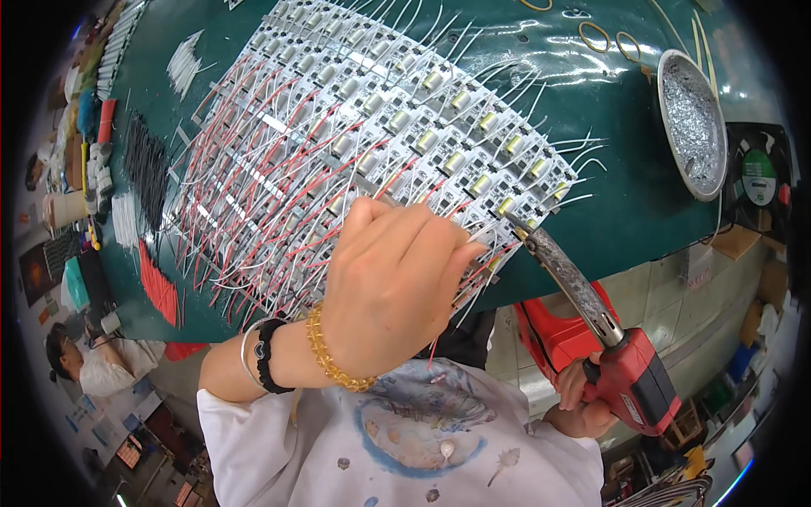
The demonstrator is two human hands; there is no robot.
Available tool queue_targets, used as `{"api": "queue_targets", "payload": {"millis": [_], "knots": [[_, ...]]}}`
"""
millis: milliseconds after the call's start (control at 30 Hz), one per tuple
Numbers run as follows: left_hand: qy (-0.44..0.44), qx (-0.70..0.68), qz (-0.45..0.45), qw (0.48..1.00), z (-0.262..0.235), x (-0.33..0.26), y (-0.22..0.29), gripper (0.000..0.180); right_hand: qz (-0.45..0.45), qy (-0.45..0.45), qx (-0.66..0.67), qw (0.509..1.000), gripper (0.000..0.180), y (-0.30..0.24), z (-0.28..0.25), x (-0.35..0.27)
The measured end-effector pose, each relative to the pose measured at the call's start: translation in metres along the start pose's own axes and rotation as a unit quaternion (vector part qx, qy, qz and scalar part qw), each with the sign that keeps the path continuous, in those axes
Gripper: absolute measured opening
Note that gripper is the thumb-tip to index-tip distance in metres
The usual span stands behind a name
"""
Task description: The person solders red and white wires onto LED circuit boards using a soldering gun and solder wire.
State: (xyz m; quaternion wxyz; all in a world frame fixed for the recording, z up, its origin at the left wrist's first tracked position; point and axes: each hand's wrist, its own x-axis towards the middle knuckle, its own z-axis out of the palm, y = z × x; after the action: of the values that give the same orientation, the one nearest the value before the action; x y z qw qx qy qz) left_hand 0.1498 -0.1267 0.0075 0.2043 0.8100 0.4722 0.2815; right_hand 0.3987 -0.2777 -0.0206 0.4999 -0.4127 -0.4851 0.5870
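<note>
Hands, soldering gun, circuit boards on desk (642, 194)

Left hand (393, 283) presses closed on boards (355, 127), steadying them; right hand (583, 397) grips gun (621, 372), tip meeting a board edge.

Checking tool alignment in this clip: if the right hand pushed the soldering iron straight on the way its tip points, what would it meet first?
The right hand holds a red soldering iron angled up-left. Its tip looks at or very near the nearest edge of the circuit board panel, beside the left hand; depth is unclear.
</note>
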Motion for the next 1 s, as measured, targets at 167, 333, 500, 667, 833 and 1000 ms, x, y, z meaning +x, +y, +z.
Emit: {"api": "queue_targets", "payload": {"millis": [167,333,500,667,833,1000], "knots": [[-0.013,-0.006,0.001,1.000,-0.005,0.000,0.000,0.014,-0.015,0.015,0.000,1.000,0.076,-0.001,-0.003,0.001],[0.000,-0.010,-0.031,0.999,-0.006,0.003,0.001,0.016,-0.033,0.007,0.136,0.990,0.016,0.017,-0.015,-0.010],[0.000,0.001,-0.023,1.000,-0.004,0.004,0.002,0.015,0.001,0.032,0.077,0.997,0.038,0.015,-0.013,-0.023],[-0.005,0.004,-0.030,1.000,-0.005,0.003,0.001,0.015,0.083,-0.040,-0.196,0.976,0.015,0.000,-0.029,-0.020],[-0.020,0.008,-0.032,0.999,-0.006,0.004,0.001,0.015,0.175,-0.107,-0.031,0.978,0.017,-0.019,-0.033,0.004],[-0.006,0.001,-0.013,1.000,-0.002,0.002,-0.001,0.018,-0.194,-0.166,0.147,0.956,0.019,0.041,-0.034,0.006]]}}
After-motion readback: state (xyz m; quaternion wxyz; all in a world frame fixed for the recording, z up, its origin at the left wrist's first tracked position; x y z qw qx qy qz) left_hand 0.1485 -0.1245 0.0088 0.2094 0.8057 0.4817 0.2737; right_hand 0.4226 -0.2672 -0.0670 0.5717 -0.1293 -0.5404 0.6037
